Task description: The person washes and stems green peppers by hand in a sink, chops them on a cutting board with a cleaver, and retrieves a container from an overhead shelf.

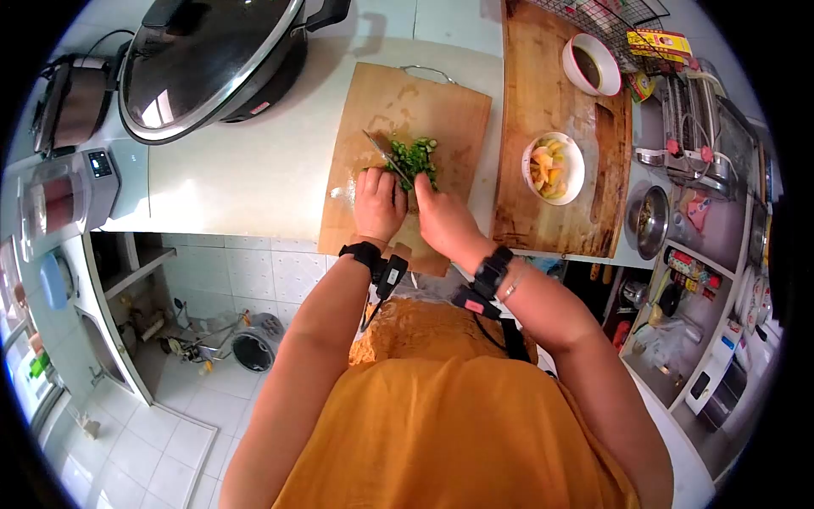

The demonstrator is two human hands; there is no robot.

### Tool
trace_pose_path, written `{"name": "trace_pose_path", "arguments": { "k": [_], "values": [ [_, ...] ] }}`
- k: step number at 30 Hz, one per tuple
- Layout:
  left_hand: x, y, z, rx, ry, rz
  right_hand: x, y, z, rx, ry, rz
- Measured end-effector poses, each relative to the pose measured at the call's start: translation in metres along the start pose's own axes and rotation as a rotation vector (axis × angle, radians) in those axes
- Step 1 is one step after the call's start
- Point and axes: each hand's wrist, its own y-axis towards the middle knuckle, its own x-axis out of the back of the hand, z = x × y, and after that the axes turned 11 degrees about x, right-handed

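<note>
My right hand (447, 222) is wrapped around the handle of a kitchen knife, its handle mostly hidden in the grip. The thin knife blade (379, 148) slants away to the upper left over the wooden cutting board (458, 114). Against the blade's right side lies a small pile of chopped greens (415, 157). My left hand (379, 205) rests on the board just left of the knife, its fingers curled down and pressed together at the near end of the greens. What lies under those fingertips is mostly hidden.
A large lidded electric pan (208, 68) stands at the back left. On a second wooden board (526, 85) to the right are a bowl of dark liquid (606, 64) and a bowl of cut yellow pieces (570, 165). A metal bowl (651, 222) sits farther right.
</note>
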Motion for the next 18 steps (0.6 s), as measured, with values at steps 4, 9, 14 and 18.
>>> {"name": "trace_pose_path", "arguments": {
  "k": [4, 9, 14, 18],
  "values": [
    [-0.003, 0.000, 0.000, -0.019, 0.022, -0.017, 0.007, -0.030, -0.001, -0.082, -0.060, 0.145],
    [-0.001, -0.001, -0.004, 0.018, -0.013, 0.020, 0.010, -0.020, -0.011, -0.084, 0.077, -0.033],
    [0.011, 0.002, -0.012, 0.032, 0.027, 0.069, 0.021, -0.030, -0.015, -0.125, 0.165, -0.113],
    [0.031, 0.004, -0.012, -0.028, 0.068, 0.100, 0.031, -0.041, -0.009, -0.131, 0.148, -0.129]
  ]
}}
